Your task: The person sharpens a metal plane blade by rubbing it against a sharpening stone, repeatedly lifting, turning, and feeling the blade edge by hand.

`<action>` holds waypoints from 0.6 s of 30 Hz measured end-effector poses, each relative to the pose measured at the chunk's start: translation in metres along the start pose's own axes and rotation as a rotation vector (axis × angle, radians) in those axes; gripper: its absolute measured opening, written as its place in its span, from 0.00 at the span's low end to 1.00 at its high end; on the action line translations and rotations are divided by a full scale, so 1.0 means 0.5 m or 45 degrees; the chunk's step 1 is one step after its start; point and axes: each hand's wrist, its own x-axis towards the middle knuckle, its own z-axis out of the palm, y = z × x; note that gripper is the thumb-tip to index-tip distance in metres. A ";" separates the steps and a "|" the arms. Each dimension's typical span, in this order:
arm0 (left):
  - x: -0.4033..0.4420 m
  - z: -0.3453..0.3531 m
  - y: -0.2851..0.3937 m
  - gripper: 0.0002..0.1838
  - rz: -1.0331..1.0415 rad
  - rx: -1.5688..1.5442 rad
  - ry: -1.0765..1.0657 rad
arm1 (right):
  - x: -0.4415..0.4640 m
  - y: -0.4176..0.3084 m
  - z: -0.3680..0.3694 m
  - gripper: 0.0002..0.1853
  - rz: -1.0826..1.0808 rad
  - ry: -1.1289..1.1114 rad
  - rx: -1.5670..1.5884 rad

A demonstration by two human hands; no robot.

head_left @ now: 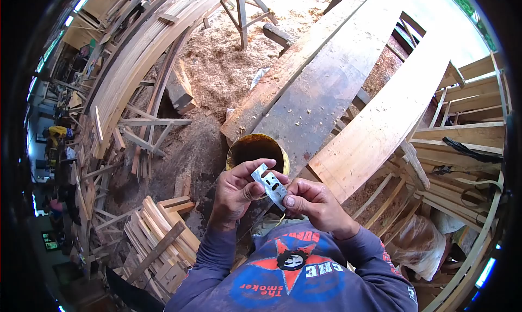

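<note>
A small silvery metal plate with slots and holes (278, 194) is held up in front of my chest, tilted down to the right. My left hand (231, 199) pinches its upper left end between thumb and fingers. At the lower right end, my right hand (322, 207) grips it between thumb and forefinger. Just beyond the hands stands a round yellow container (284, 158) with a dark, stained inside. It is partly hidden by my left fingers, and what lies at its bottom cannot be made out.
Ahead lie a wide dark board (310, 103) with shavings and a pale plank (375, 143) to its right. Long stacked boards (147, 45) run along the left on wooden trestles. Cut wood pieces (157, 230) pile up near my left elbow. Sawdust (217, 56) covers the ground.
</note>
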 end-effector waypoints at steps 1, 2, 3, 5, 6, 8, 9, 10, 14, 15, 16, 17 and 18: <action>0.002 0.000 0.000 0.38 0.001 0.010 -0.002 | 0.001 -0.002 -0.002 0.09 0.001 -0.001 0.000; 0.005 0.000 -0.001 0.38 0.002 0.020 -0.005 | 0.002 -0.005 -0.004 0.09 0.005 -0.003 0.010; 0.008 0.003 0.000 0.38 0.002 0.020 -0.003 | 0.003 -0.007 -0.007 0.09 0.010 -0.004 0.020; 0.014 0.009 0.003 0.38 -0.007 0.028 -0.003 | 0.004 -0.009 -0.013 0.08 -0.001 -0.010 0.027; 0.017 0.010 0.003 0.38 -0.006 0.030 -0.003 | 0.005 -0.011 -0.015 0.08 -0.013 -0.016 0.034; 0.023 0.010 -0.001 0.40 -0.004 -0.048 -0.043 | 0.004 -0.016 -0.021 0.09 -0.009 -0.022 0.053; 0.026 0.009 -0.004 0.40 -0.005 -0.045 -0.047 | 0.003 -0.019 -0.024 0.09 -0.001 -0.025 0.072; 0.030 0.008 -0.009 0.42 0.021 -0.046 -0.089 | 0.002 -0.021 -0.028 0.09 -0.006 -0.023 0.075; 0.039 0.034 -0.004 0.49 -0.007 0.102 -0.123 | -0.002 -0.029 -0.040 0.08 -0.025 -0.030 0.137; 0.041 0.039 -0.004 0.49 -0.011 0.101 -0.131 | -0.003 -0.032 -0.042 0.08 -0.028 -0.029 0.157; 0.043 0.044 -0.005 0.49 -0.040 0.092 -0.082 | -0.004 -0.037 -0.042 0.08 -0.035 -0.019 0.158; 0.048 0.050 -0.006 0.50 -0.070 0.079 -0.039 | -0.006 -0.043 -0.041 0.07 -0.016 -0.004 0.144; 0.051 0.054 -0.007 0.49 -0.078 0.074 -0.032 | -0.011 -0.050 -0.042 0.07 -0.001 0.022 0.127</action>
